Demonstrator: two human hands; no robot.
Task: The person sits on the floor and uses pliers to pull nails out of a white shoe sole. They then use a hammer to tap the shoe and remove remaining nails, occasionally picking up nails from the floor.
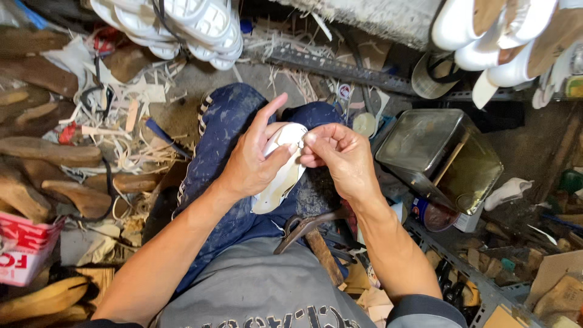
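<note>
A white shoe insole piece (280, 176) is held upright over my lap, above my dark blue trousers (228, 130). My left hand (255, 158) grips it from the left, with thumb on its upper face and index finger raised. My right hand (340, 155) pinches its top edge with fingertips. Both hands meet at the top of the piece. On my lap below lies a pair of pincers (303, 228) across a wooden-handled hammer (323, 255).
A metal tin of glue (443, 158) stands open to the right, a small can (428, 212) beside it. Wooden shoe lasts (42, 152) and leather scraps litter the left. White soles (194, 27) are stacked at the top left, with more white soles (504, 36) at the top right.
</note>
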